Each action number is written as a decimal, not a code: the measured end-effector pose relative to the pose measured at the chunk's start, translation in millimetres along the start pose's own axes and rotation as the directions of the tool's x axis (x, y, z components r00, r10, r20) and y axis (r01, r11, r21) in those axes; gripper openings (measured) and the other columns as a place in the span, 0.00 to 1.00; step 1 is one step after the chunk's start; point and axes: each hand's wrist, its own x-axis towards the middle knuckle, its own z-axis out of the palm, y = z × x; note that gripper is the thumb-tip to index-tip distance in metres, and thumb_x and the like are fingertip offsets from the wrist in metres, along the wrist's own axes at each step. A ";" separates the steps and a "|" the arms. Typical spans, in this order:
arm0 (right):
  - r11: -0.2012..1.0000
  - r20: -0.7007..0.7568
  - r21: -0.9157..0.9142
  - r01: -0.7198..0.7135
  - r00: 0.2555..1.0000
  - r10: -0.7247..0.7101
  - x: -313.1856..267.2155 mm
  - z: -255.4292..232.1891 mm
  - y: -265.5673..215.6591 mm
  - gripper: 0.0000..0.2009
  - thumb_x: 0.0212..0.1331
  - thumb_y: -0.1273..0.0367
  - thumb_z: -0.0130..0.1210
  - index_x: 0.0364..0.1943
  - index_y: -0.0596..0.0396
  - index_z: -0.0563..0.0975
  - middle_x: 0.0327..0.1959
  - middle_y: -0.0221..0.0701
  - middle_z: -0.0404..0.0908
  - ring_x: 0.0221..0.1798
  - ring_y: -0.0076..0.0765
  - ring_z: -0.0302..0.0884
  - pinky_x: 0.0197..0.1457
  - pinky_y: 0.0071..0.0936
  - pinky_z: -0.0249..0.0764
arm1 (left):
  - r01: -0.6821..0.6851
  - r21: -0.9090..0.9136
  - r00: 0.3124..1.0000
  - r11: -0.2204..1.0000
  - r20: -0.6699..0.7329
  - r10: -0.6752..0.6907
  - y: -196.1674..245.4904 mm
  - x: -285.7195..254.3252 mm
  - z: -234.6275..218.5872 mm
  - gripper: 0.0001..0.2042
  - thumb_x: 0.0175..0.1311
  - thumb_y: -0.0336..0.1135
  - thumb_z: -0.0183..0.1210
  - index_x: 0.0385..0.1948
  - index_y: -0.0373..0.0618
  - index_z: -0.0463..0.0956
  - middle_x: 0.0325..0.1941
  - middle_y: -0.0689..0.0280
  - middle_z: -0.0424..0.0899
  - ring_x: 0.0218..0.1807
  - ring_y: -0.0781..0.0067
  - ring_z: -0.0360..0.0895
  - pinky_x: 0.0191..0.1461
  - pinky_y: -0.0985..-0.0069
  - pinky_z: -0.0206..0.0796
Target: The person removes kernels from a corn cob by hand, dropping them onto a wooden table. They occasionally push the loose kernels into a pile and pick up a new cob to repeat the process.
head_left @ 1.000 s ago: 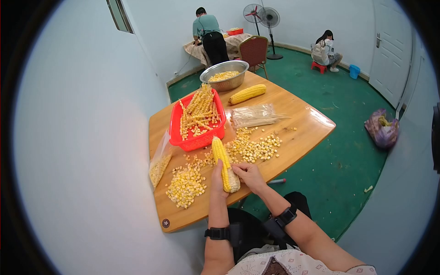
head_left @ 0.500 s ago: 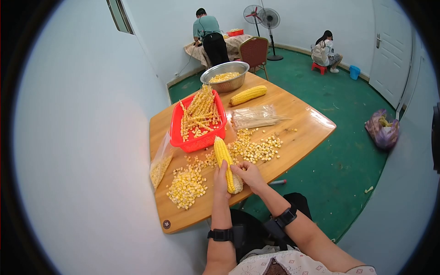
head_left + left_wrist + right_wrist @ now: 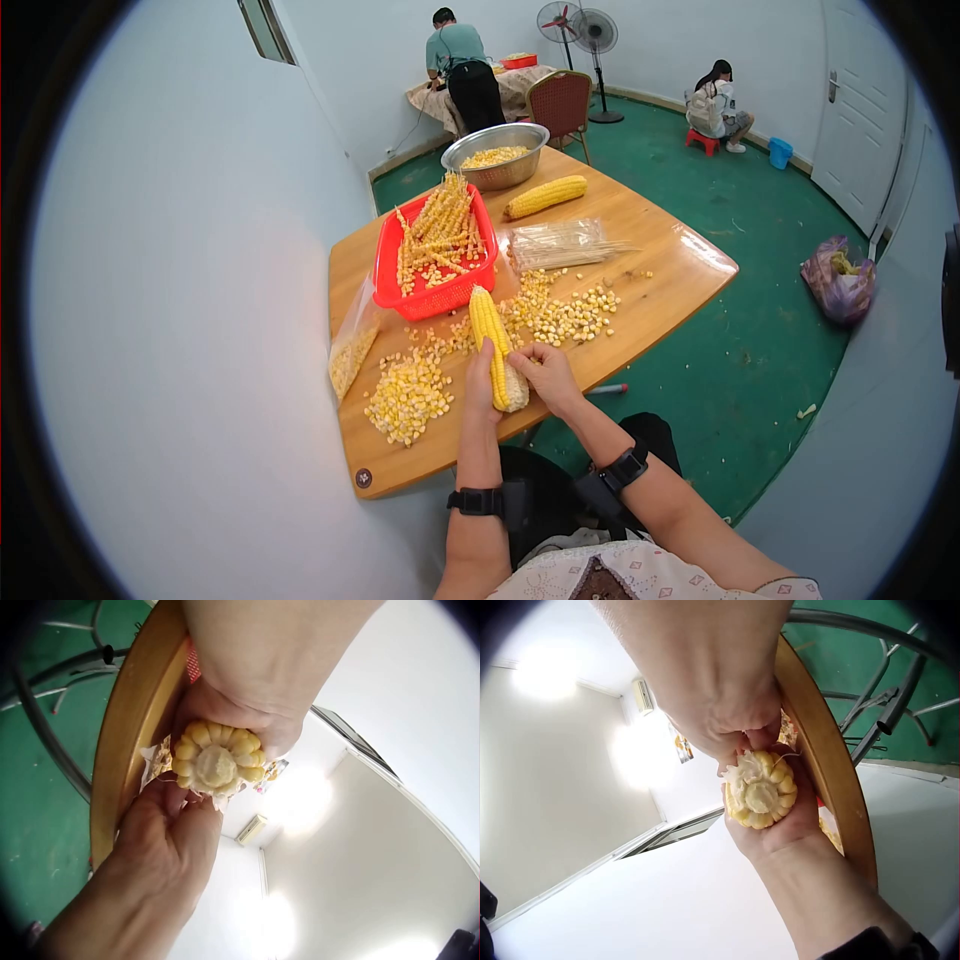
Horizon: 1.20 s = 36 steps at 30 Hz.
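An ear of corn (image 3: pixel 488 322) is held at the near edge of the table, its tip pointing away toward the red basket. My left hand (image 3: pixel 480 388) grips it from the left, wrapped around its lower part. On the other side, my right hand (image 3: pixel 550 378) has curled fingers and thumb against the corn, beside a pale strip stripped of kernels. The cut butt of the corn (image 3: pixel 216 766) faces the left wrist camera, ringed by yellow kernels. In the right wrist view, whitish torn bits stick out by the right fingertips, which are partly hidden.
Loose kernels (image 3: pixel 408 398) lie in piles on the wooden table (image 3: pixel 660 250). A red basket (image 3: pixel 430 300) holds stripped cobs. Around it are a bag of kernels (image 3: pixel 352 362), a packet of sticks (image 3: pixel 555 245), another corn ear (image 3: pixel 545 197) and a metal basin (image 3: pixel 510 175). Two people are farther back.
Both hands stay on the ear of corn. The right thumb and fingers shift slightly along its side, and the head view tilts a little.
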 end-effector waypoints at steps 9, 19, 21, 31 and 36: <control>0.979 0.043 0.137 -0.148 0.989 0.143 1.0 -2.8 -2.5 0.07 0.55 0.66 0.50 0.28 0.56 0.71 0.20 0.22 0.68 0.19 0.13 0.63 0.20 0.11 0.59 | 0.024 0.001 0.999 1.000 0.024 -0.024 2.6 -3.1 1.3 0.19 0.59 0.47 0.46 0.43 0.41 0.65 0.34 0.62 0.74 0.33 0.72 0.73 0.34 0.76 0.69; 0.985 0.033 0.085 -0.148 0.989 0.146 0.2 -1.3 -11.9 0.10 0.51 0.64 0.54 0.30 0.57 0.71 0.23 0.23 0.68 0.22 0.14 0.62 0.23 0.12 0.61 | -0.061 0.083 0.997 0.995 -0.045 0.064 0.0 -3.9 8.6 0.17 0.59 0.45 0.46 0.41 0.41 0.65 0.32 0.62 0.74 0.31 0.74 0.73 0.30 0.77 0.69; 0.996 0.015 -0.002 -0.084 0.996 0.084 -1.9 2.6 -16.1 0.11 0.50 0.66 0.55 0.30 0.59 0.71 0.23 0.24 0.68 0.24 0.15 0.64 0.26 0.13 0.63 | -0.062 0.075 0.996 0.995 -0.059 0.066 -0.3 -4.6 10.7 0.15 0.60 0.42 0.47 0.42 0.41 0.64 0.32 0.64 0.72 0.31 0.76 0.72 0.31 0.80 0.67; 0.974 0.027 0.187 -0.126 0.992 0.123 2.3 -1.4 -1.9 0.07 0.53 0.67 0.52 0.25 0.56 0.73 0.19 0.21 0.68 0.18 0.11 0.60 0.18 0.10 0.56 | -0.037 0.031 0.999 0.999 -0.015 0.038 -2.3 -0.2 0.5 0.16 0.60 0.45 0.45 0.40 0.41 0.67 0.32 0.63 0.74 0.30 0.75 0.73 0.30 0.78 0.69; 0.941 0.050 0.265 -0.212 0.977 0.206 1.7 -4.9 -9.5 0.08 0.54 0.65 0.51 0.25 0.54 0.72 0.18 0.19 0.66 0.17 0.10 0.58 0.17 0.10 0.55 | 0.005 0.052 0.997 0.999 0.081 -0.009 1.9 -3.9 3.0 0.16 0.60 0.45 0.44 0.39 0.40 0.66 0.31 0.62 0.74 0.29 0.74 0.73 0.29 0.77 0.69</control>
